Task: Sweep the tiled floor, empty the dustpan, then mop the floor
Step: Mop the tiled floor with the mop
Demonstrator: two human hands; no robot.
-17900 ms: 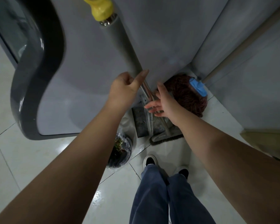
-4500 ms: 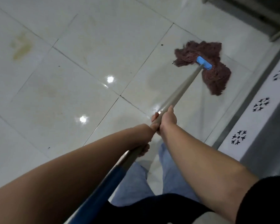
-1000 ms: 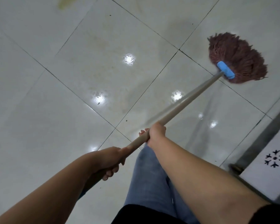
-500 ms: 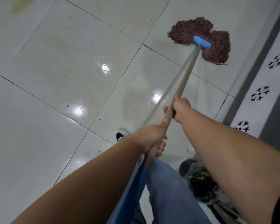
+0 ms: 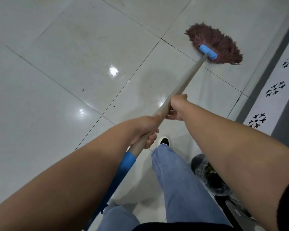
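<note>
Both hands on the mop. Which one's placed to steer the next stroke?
Probably the right hand: it grips the mop handle nearer the mop head. The left hand holds farther back, above the blue grip.

Patterned mat [image 5: 274, 90], bagged bin [image 5: 207, 175]

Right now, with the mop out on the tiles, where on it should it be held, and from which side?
Hold the mop handle, not the mop head. The long round pole slants up from the floor toward the body, so wrap it from above. The right hand sits further down the pole and the left hand just above the blue grip, spaced for leverage.
</note>
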